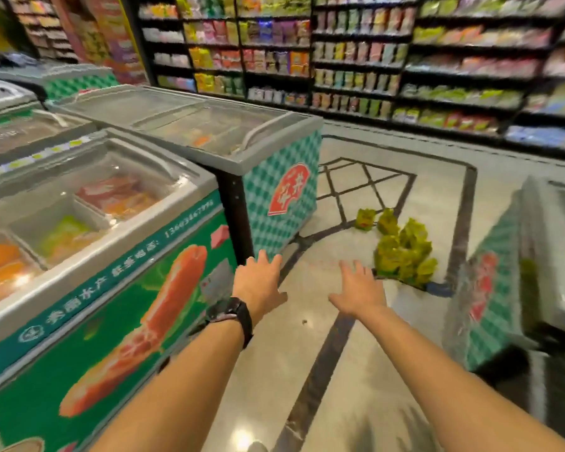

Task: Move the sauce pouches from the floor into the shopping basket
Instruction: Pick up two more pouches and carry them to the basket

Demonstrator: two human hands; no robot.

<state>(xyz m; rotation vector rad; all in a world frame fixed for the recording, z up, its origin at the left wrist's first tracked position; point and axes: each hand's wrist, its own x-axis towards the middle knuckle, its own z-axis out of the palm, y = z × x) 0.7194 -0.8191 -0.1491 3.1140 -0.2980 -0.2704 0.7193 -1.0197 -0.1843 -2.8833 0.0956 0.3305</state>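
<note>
Several yellow-green sauce pouches (pixel 405 252) lie heaped on the shop floor ahead and to the right, with two more pouches (pixel 377 220) a little farther off. A dark blue edge (pixel 439 288) shows just below the heap; I cannot tell whether it is the shopping basket. My left hand (pixel 258 282), with a black watch on its wrist, is stretched forward with straight fingers and holds nothing. My right hand (pixel 359 288) reaches forward too, fingers spread and empty, just left of the heap and apart from it. The frame is blurred.
Chest freezers with glass lids stand along the left: a green one (pixel 111 288) close by and a checked one (pixel 274 190) beyond. Another checked freezer (pixel 519 272) stands at the right. Stocked shelves (pixel 372 60) line the far side. Tiled floor (pixel 307 370) lies between.
</note>
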